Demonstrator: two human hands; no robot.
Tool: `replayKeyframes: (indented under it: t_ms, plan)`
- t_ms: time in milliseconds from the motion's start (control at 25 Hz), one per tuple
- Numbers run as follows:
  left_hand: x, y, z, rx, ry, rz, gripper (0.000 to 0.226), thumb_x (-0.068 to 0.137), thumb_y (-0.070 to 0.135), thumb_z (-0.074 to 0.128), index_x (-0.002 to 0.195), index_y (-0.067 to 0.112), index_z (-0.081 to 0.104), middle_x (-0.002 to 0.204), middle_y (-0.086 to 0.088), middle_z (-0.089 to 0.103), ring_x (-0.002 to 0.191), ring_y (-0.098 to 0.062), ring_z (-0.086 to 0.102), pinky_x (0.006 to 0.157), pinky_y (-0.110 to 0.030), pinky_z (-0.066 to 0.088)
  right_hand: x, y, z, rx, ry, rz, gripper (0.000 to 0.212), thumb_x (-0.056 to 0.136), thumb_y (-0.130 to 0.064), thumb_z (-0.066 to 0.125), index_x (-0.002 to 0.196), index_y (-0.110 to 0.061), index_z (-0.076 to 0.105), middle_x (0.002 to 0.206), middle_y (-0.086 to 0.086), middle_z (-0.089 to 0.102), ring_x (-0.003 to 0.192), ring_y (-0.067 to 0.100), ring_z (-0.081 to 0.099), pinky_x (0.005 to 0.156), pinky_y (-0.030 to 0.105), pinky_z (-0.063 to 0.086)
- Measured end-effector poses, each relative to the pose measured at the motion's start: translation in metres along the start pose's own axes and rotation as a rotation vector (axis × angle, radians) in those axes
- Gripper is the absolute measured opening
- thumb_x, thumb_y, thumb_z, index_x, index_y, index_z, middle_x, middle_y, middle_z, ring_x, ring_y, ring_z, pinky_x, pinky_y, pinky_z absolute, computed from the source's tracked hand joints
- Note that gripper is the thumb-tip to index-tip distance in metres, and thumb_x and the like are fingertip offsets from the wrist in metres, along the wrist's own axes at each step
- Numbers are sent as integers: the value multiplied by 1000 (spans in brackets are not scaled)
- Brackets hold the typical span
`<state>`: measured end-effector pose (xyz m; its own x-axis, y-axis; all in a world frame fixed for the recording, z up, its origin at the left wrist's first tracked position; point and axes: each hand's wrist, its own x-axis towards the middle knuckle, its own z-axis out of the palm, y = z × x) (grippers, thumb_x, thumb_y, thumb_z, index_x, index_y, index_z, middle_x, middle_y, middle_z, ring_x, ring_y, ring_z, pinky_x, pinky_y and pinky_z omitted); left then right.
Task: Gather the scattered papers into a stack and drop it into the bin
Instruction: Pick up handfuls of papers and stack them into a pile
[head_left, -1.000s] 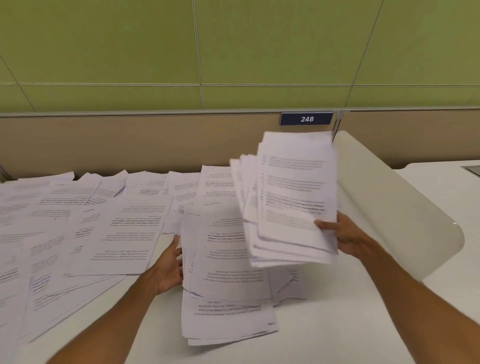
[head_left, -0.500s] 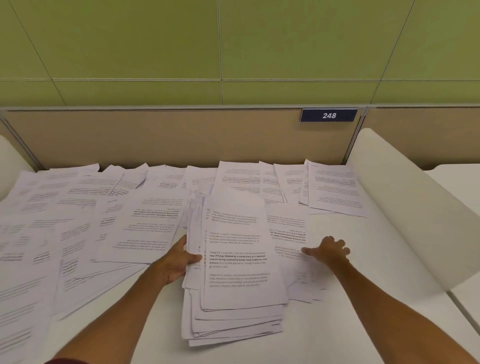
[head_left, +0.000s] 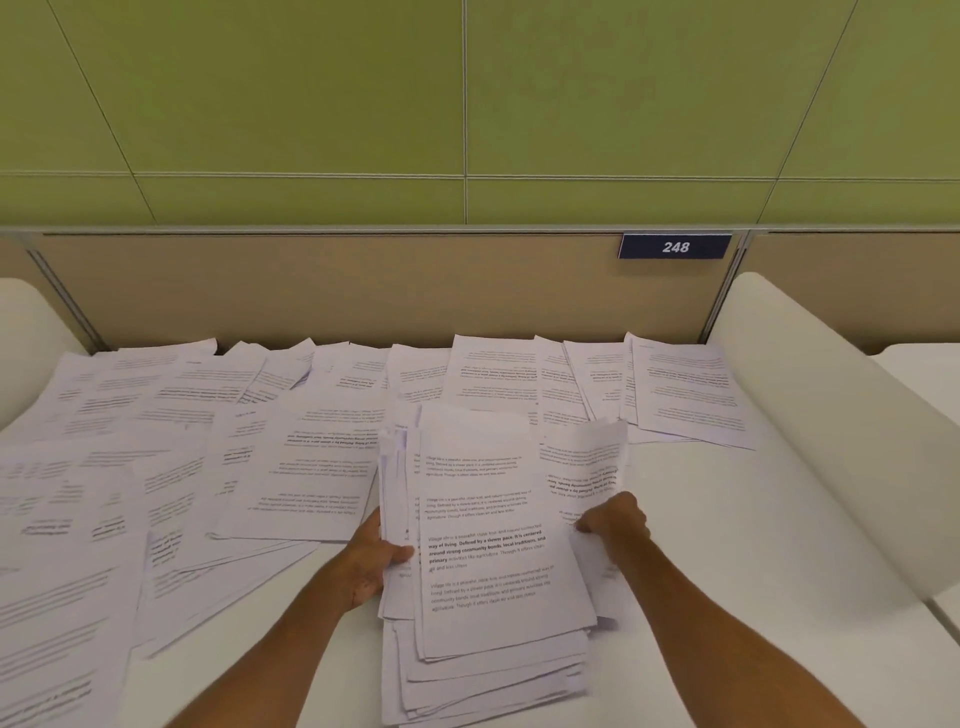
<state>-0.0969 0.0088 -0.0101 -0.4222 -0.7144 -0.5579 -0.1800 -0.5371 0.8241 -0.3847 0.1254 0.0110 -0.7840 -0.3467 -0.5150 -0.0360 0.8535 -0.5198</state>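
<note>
A loose stack of printed white papers (head_left: 483, 587) lies on the white desk in front of me. My left hand (head_left: 371, 564) grips the stack's left edge, thumb on top. My right hand (head_left: 615, 525) is closed on a few sheets (head_left: 584, 467) at the stack's right side, and their far ends curl up off the desk. Many scattered papers (head_left: 171, 467) cover the desk's left half, and more scattered papers (head_left: 680, 395) lie along the back. No bin is in view.
The white desk (head_left: 727, 597) shows bare surface to the right of the stack. A curved white divider (head_left: 831, 441) rises on the right, another (head_left: 21, 332) on the left. A beige partition with a "248" label (head_left: 674, 246) closes the back.
One second ago my right hand held a lifted bundle; it laid it on the stack, reached flat to the right, and now has closed on a few sheets and pulled them in.
</note>
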Motion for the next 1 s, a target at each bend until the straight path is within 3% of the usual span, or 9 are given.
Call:
replayKeyframes:
  t_ms: [160,240,360,480,640,760,840,920,1000]
  plan:
    - [6,3,-8,7,-55,-8,72,80,-26,54,142,8,40,135,-22,54,118,-41,55,98,-61,44,-2,5,-11,216,-76,-104,47,72,-11,75,116,-3,61,106,13,69,92,32,67,76,36,59]
    - [7,6,-10,18,-87,-18,71,80,-26,54,141,8,41,135,-23,54,120,-42,54,99,-62,43,-3,6,-13,310,-146,-144,46,72,-5,72,117,-2,61,112,16,69,97,36,68,85,45,58]
    - [7,9,-14,29,-114,-25,71,81,-25,54,142,9,40,136,-23,54,120,-42,54,98,-62,43,-8,7,-19,263,-163,-185,45,75,2,72,119,2,61,116,21,67,103,40,65,92,50,54]
    - [8,13,-26,29,-137,-54,74,82,-25,53,144,11,37,138,-22,52,121,-42,54,98,-61,44,-10,14,-47,254,-63,-272,37,78,3,69,114,1,65,111,20,69,97,37,67,88,47,56]
    - [10,18,-36,24,-212,-72,73,82,-24,53,143,13,39,134,-21,56,110,-39,60,91,-60,49,-14,25,-105,542,14,-406,31,79,8,67,110,3,65,109,21,67,80,27,66,74,34,53]
    - [14,19,-41,-14,-283,-99,69,83,-21,55,142,13,42,130,-20,60,109,-39,63,91,-61,49,-18,27,-140,728,20,-400,29,81,4,67,108,-4,66,107,14,68,82,23,66,76,33,52]
    - [16,19,-44,-59,-308,-125,55,90,-4,58,140,15,44,125,-17,64,109,-37,64,93,-62,47,-23,26,-149,805,-24,-388,27,80,4,68,103,-9,67,106,10,70,87,25,66,78,36,52]
    - [17,21,-47,-111,-332,-177,41,97,35,49,134,19,50,126,-15,64,116,-37,60,99,-63,43,-31,22,-139,801,-82,-416,30,77,3,70,104,-11,70,104,7,73,90,25,69,72,34,55]
    - [25,20,-54,-170,-325,-237,65,86,71,30,124,24,54,126,-14,63,120,-38,56,97,-62,44,-41,17,-109,739,-142,-430,32,76,2,72,106,-9,71,103,7,75,86,21,72,65,28,58]
